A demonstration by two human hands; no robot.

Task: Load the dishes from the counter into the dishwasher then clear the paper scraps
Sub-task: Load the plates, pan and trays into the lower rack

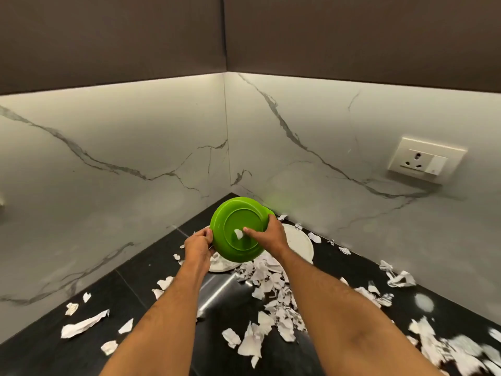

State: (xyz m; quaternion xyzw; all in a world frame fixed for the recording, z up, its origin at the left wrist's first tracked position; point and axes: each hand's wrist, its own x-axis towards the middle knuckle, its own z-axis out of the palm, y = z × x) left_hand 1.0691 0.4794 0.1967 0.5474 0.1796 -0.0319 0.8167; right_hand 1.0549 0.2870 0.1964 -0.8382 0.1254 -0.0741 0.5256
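A green plate is tilted up on edge above the counter corner, its underside facing me. My left hand pinches its left rim. My right hand grips the right rim, with a finger stretched onto the underside beside a small white paper scrap stuck there. Below the green plate, two white plates lie flat on the black counter, partly hidden by the green plate and my hands. Torn paper scraps are strewn over the counter, thickest under my right forearm.
Marble walls meet in a corner just behind the plates. A wall socket sits on the right wall. Dark cabinets hang overhead. More scraps lie at the front left and a blurred heap at the front right.
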